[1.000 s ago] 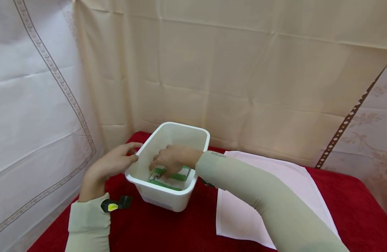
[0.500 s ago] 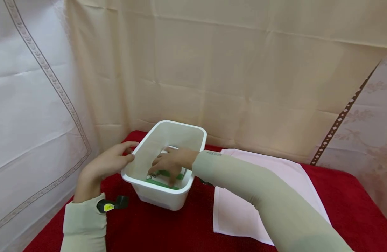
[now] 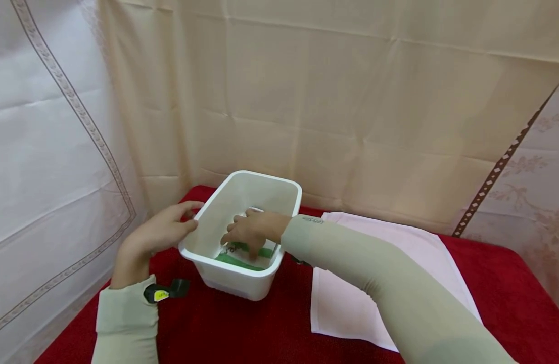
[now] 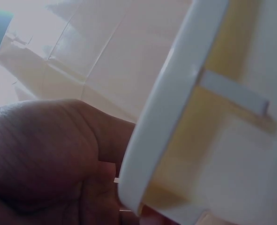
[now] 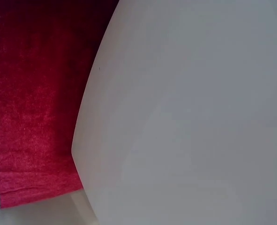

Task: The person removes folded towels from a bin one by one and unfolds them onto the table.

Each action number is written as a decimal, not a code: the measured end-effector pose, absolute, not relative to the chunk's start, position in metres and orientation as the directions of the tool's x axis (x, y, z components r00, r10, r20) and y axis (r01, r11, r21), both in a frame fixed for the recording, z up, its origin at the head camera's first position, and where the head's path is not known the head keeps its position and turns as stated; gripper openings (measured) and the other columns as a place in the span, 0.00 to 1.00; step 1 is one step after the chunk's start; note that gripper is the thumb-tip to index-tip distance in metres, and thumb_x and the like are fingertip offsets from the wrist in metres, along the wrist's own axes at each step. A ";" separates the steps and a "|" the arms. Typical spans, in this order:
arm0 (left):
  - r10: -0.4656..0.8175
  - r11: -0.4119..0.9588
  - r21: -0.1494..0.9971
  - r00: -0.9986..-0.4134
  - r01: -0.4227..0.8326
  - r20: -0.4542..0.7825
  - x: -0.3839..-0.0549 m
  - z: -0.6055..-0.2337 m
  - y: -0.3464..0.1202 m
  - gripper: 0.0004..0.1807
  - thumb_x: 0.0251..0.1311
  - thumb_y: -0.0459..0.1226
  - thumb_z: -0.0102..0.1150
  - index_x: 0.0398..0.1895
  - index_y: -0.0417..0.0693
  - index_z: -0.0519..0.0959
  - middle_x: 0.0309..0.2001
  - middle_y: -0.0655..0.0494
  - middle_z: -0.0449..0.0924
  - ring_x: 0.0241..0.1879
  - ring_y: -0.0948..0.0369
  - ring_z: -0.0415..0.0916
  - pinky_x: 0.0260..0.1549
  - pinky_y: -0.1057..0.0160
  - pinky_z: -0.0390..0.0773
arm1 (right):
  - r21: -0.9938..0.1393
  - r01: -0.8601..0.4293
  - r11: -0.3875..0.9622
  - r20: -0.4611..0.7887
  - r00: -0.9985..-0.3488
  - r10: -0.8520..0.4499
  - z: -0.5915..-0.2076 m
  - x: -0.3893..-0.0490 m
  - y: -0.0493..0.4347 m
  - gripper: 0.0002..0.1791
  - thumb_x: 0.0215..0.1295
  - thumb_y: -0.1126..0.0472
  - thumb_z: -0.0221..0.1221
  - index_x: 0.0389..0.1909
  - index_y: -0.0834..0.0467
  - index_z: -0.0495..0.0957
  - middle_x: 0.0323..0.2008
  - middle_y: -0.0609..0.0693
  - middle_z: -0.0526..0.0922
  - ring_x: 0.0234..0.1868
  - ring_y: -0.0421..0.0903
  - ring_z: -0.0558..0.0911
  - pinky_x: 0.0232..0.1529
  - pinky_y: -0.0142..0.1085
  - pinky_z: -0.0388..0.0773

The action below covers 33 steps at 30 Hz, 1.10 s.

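Beige curtain (image 3: 334,101): hangs behind your whole work area, creased, with pale patterned cloth either side.
Red cover (image 3: 243,333): lies under everything before you.
Pink cloth (image 3: 347,308): spread flat to your right, partly beneath your right sleeve (image 3: 370,258).
White tub (image 3: 231,284): stands upright between your arms, left of the pink cloth; your right wrist camera sees mostly its plain wall.
Left hand (image 3: 163,230): beside the tub, outside it, your fingers and thumb apart and loosely bent, touching the left rim; well clear of what lies inside.
Right hand (image 3: 252,230): down inside the tub, back upward, fingers spread and resting on the piece below it.
Green-and-white piece (image 3: 238,261): on the tub's floor toward the near end, directly under your right hand, which covers much of it; green bands and some dark lettering show.
Black wrist mount (image 3: 163,292): on your left cuff, bearing a yellow label.
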<state>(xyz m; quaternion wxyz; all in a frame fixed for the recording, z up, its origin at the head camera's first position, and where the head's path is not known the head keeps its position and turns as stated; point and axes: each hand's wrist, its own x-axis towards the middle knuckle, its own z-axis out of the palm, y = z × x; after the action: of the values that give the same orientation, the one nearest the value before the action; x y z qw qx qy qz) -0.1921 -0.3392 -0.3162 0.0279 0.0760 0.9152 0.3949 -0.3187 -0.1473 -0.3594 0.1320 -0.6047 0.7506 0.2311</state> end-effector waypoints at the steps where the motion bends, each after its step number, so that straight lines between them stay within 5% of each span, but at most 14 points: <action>1: 0.161 0.678 0.726 -0.987 0.117 0.008 -0.192 -0.316 -0.339 0.27 0.71 0.31 0.50 0.72 0.31 0.65 0.52 0.35 0.78 0.46 0.48 0.78 0.38 0.59 0.81 | 0.198 -0.966 0.164 -0.478 -0.241 -0.845 -0.359 -0.319 -0.147 0.44 0.58 0.43 0.73 0.75 0.37 0.65 0.64 0.42 0.73 0.62 0.44 0.68 0.60 0.48 0.67; 11: 0.178 0.682 0.719 -0.984 0.132 0.012 -0.194 -0.314 -0.341 0.27 0.71 0.31 0.50 0.71 0.31 0.65 0.52 0.35 0.78 0.44 0.50 0.78 0.37 0.59 0.81 | 0.205 -0.966 0.156 -0.454 -0.235 -0.860 -0.358 -0.322 -0.147 0.28 0.58 0.48 0.74 0.58 0.43 0.76 0.55 0.41 0.77 0.58 0.43 0.71 0.52 0.41 0.69; 21: 0.183 0.661 0.738 -0.983 0.138 0.020 -0.194 -0.316 -0.341 0.27 0.71 0.30 0.50 0.71 0.30 0.65 0.50 0.37 0.79 0.44 0.50 0.78 0.39 0.59 0.81 | 0.161 -0.971 0.177 -0.432 -0.230 -0.872 -0.359 -0.323 -0.149 0.18 0.56 0.55 0.75 0.35 0.46 0.73 0.32 0.40 0.77 0.36 0.39 0.74 0.38 0.37 0.68; 33: 0.182 0.660 0.740 -0.983 0.129 0.009 -0.196 -0.318 -0.342 0.28 0.72 0.31 0.50 0.72 0.30 0.63 0.53 0.35 0.77 0.44 0.50 0.78 0.36 0.59 0.81 | 0.018 -0.981 0.192 -0.457 -0.179 -0.871 -0.359 -0.327 -0.150 0.14 0.60 0.67 0.67 0.44 0.51 0.78 0.37 0.42 0.78 0.39 0.40 0.74 0.38 0.31 0.72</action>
<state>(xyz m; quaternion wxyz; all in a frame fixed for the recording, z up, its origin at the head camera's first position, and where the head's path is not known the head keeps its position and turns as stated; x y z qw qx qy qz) -0.1960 -0.3423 -0.3181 0.0329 0.0856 0.9105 0.4032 -0.3265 -0.1497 -0.3592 0.1758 -0.6163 0.7516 0.1562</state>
